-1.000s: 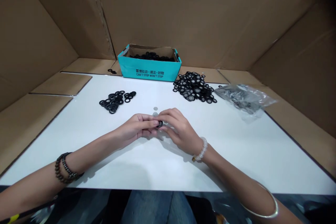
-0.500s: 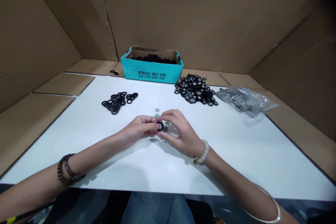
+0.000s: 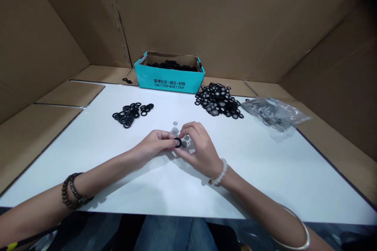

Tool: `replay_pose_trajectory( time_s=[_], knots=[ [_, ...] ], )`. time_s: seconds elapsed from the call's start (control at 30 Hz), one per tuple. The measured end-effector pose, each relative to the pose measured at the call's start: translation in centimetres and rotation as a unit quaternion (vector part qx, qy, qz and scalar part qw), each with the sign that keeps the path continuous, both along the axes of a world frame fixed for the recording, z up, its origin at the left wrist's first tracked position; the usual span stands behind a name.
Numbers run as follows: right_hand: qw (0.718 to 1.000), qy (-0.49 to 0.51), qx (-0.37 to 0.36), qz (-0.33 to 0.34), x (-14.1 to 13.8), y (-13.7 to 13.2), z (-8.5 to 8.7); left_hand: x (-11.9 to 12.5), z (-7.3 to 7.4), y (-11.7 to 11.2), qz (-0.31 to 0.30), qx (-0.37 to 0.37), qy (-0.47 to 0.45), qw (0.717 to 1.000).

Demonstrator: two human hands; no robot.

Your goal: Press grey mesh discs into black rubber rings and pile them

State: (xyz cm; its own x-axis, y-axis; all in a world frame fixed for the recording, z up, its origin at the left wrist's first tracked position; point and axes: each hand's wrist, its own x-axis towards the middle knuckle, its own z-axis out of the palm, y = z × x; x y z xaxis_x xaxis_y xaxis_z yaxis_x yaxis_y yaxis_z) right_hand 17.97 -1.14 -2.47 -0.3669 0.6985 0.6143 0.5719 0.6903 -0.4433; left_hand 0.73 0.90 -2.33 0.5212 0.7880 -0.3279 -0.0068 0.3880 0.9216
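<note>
My left hand [image 3: 154,146] and my right hand [image 3: 198,149] meet at the middle of the white table [image 3: 265,172]. Between their pinched fingertips is a small black rubber ring [image 3: 178,142]. Both hands have their fingers closed around it. A few small grey mesh discs [image 3: 175,124] lie on the table just beyond my fingers. A pile of plain black rings [image 3: 129,111] sits to the far left of my hands. A bigger pile of rings with mesh inserts [image 3: 218,102] sits to the far right.
A teal cardboard box [image 3: 169,77] with black rings inside stands at the table's far edge. A clear plastic bag [image 3: 275,113] with dark parts lies at the right. Brown cardboard walls [image 3: 206,15] enclose the table on three sides.
The black ring has turned between my fingertips, its hole now showing. My right hand has shifted slightly toward me. The view has moved a little.
</note>
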Motion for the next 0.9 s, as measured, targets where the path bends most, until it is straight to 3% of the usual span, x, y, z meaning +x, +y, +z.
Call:
replay_pose_trajectory(
  time_s=[0.07,0.13,0.17,0.23,0.3,0.33,0.4,0.5,0.6,0.77,0.9],
  knots=[
    [1.0,-0.015,-0.014,-0.018,0.5,0.9,0.1,-0.1,0.4,0.6,0.023,0.058,0.032,0.998],
    [0.996,-0.044,-0.033,-0.076,1.8,2.5,0.2,-0.9,1.0,1.8,0.079,0.182,0.107,0.974],
    [0.99,-0.064,-0.042,-0.121,2.7,3.6,0.2,-1.6,1.3,2.6,0.115,0.268,0.16,0.943],
    [0.969,-0.124,-0.073,-0.2,4.8,5.8,0.0,-3.5,1.6,4.5,0.16,0.425,0.308,0.836],
    [0.943,-0.182,-0.089,-0.264,6.8,7.6,-0.5,-5.5,1.5,6.4,0.165,0.499,0.431,0.733],
    [0.936,-0.198,-0.084,-0.28,7.6,8.2,-0.9,-6.3,1.2,7.2,0.16,0.514,0.47,0.7],
    [0.925,-0.219,-0.064,-0.305,8.6,8.9,-1.6,-7.4,0.6,8.3,0.134,0.528,0.515,0.662],
    [0.92,-0.229,-0.033,-0.317,8.4,8.4,-2.3,-7.3,-0.3,9.1,0.107,0.54,0.545,0.632],
    [0.944,-0.209,-0.018,-0.256,6.5,7.2,-2.0,-6.3,-0.7,9.4,0.098,0.551,0.551,0.62],
    [0.974,-0.201,-0.037,-0.092,2.6,5.1,-0.9,-6.0,-0.3,9.4,0.149,0.559,0.512,0.635],
    [0.981,-0.185,-0.046,-0.042,1.2,4.2,-0.9,-5.8,0.4,8.5,0.236,0.549,0.461,0.655]
  ],
)
